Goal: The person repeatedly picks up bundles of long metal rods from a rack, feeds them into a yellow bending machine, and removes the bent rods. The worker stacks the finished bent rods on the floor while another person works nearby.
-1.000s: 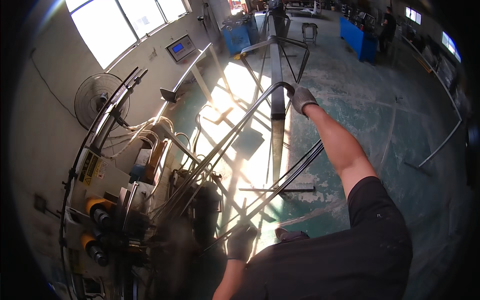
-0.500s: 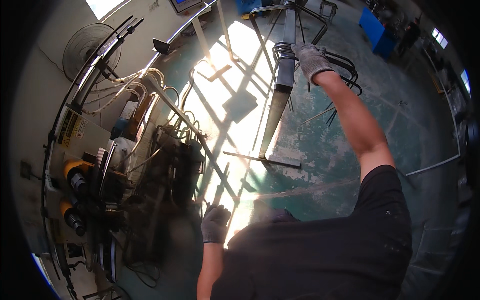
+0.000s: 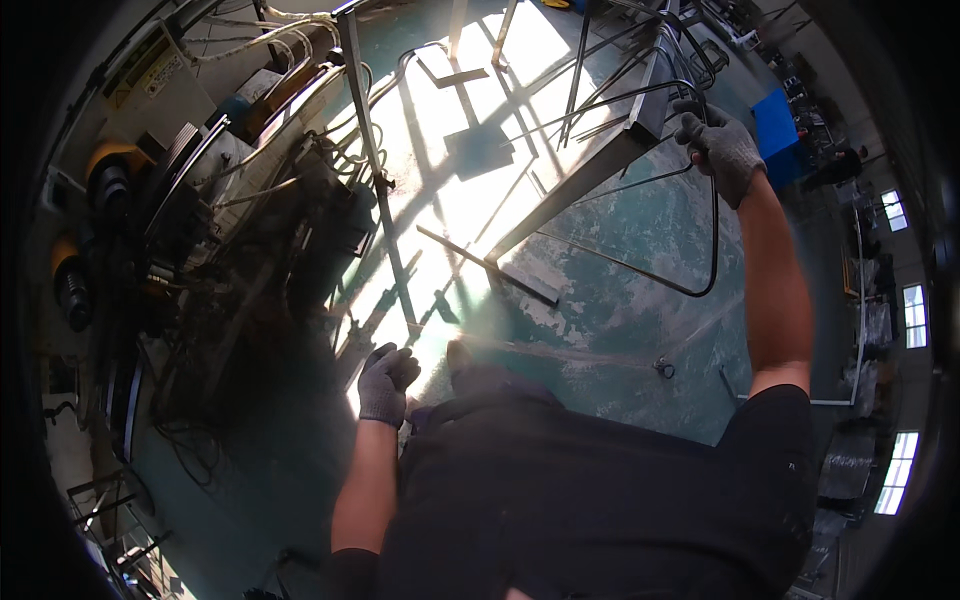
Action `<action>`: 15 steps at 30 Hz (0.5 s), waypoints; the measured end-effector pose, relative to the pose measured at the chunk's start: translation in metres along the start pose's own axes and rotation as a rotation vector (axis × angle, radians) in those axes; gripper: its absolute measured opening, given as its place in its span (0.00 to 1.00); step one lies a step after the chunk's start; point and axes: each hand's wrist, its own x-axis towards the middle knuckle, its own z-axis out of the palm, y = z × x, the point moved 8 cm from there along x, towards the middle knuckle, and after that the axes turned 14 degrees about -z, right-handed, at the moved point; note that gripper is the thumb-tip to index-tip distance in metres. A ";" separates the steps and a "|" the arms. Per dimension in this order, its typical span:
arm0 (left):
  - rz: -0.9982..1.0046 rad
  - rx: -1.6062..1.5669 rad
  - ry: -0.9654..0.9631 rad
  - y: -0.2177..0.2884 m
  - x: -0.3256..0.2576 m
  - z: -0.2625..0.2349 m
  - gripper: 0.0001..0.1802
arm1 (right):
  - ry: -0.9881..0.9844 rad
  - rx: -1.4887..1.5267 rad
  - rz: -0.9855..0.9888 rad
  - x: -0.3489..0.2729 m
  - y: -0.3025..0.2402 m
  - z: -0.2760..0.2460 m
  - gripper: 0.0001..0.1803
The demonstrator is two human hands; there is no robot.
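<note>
My right hand, in a grey knit glove, is raised at the upper right, its fingers closed around a bent dark metal rod. The rod runs down from the hand, curves round and reaches back leftward over the floor. Just left of that hand stands a metal stand with a thick square post and a flat foot bar. More bent rods are at the stand's upper end. My left hand, also gloved, hangs low beside my body with loosely curled fingers and nothing in it.
On the left is a dark machine with hoses and cables. A slanting metal bar stands beside it. At the upper right is a blue cabinet, with a person near it. Sunlight falls across the green floor.
My right hand has moved right and slightly down from the stand's top, drawing a bent rod with it. The view has turned. My left hand still hangs low.
</note>
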 end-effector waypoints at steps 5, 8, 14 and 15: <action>-0.115 0.085 0.090 -0.037 0.004 -0.045 0.15 | 0.034 0.600 0.056 -0.047 0.024 0.089 0.15; -0.290 0.070 0.037 -0.071 0.006 -0.069 0.19 | 0.016 0.892 0.032 -0.065 0.034 0.147 0.11; -0.495 -0.121 -0.232 -0.105 0.001 -0.052 0.37 | 0.097 1.132 -0.072 -0.114 0.024 0.244 0.11; -0.512 -0.190 -0.320 -0.106 0.002 -0.044 0.37 | 0.100 1.158 -0.053 -0.124 0.022 0.259 0.11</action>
